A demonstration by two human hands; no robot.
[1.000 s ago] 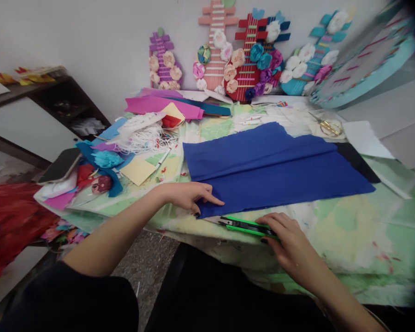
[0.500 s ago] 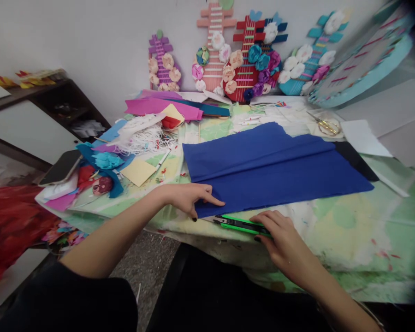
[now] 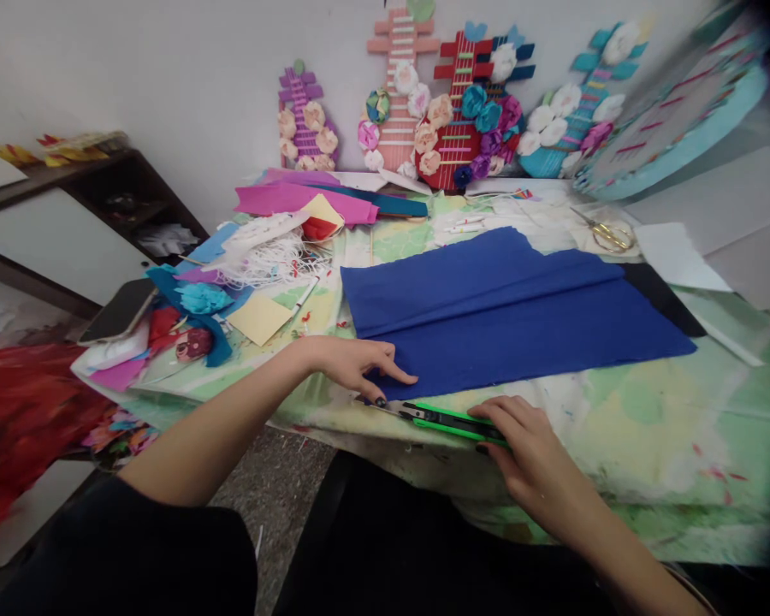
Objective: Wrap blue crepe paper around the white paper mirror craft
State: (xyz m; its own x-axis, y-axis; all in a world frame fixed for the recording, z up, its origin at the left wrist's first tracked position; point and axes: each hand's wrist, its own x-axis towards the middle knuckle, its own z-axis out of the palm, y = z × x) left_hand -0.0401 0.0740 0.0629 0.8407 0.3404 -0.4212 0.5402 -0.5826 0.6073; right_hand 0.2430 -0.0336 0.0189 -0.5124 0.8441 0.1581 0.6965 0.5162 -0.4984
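Note:
A wide blue sheet [image 3: 519,325], folded along its length, lies on the table. My left hand [image 3: 356,364] rests at its near left corner, index finger stretched over the sheet and thumb at its edge, fingers apart and holding nothing. Along the near edge is a green utility knife [image 3: 449,419], its blade pointing left near my left thumb. My right hand [image 3: 519,436] grips the rear end of this knife. Under the sheet's right end a black flat piece [image 3: 660,299] shows in part.
Gold scissors [image 3: 611,235] lie at the back right. On the left are white strings [image 3: 263,257], a yellow paper [image 3: 260,318], a marker [image 3: 305,295] and a phone [image 3: 119,310]. Flower-decorated instrument shapes, one of them red [image 3: 455,141], lean on the wall.
My left thumb has shifted slightly right and up along the sheet's near left corner. The knife and my right hand have moved very slightly right.

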